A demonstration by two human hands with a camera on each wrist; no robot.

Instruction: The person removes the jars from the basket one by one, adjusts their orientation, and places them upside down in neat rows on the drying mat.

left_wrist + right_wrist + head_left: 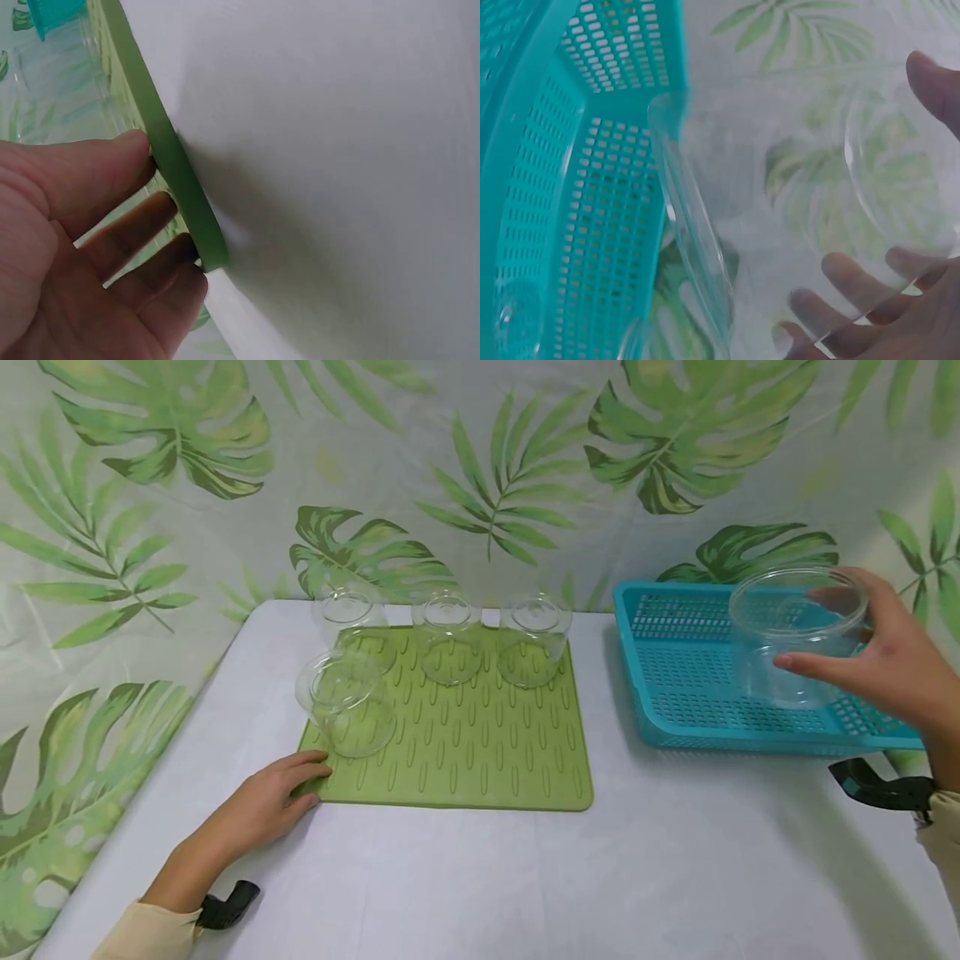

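Note:
My right hand [892, 652] grips a clear, wide-rimmed round container [795, 664] over the blue basket [750, 742], with the thumb and fingers spread around its side. The right wrist view shows the fingers of the right hand [907, 315] through the clear wall of the container [757, 172]. My left hand [270, 802] rests at the near left corner of the green ribbed mat [472, 777]. Its fingertips touch the mat edge [184, 187] in the left wrist view. Several similar clear containers [356, 718] stand on the mat, three in a back row and one at front left.
A white cloth-covered table [480, 877] lies under the mat and basket. Behind it hangs a leaf-patterned curtain [375, 468]. The basket has perforated walls, and another clear piece [519, 319] shows inside it at the lower left of the right wrist view.

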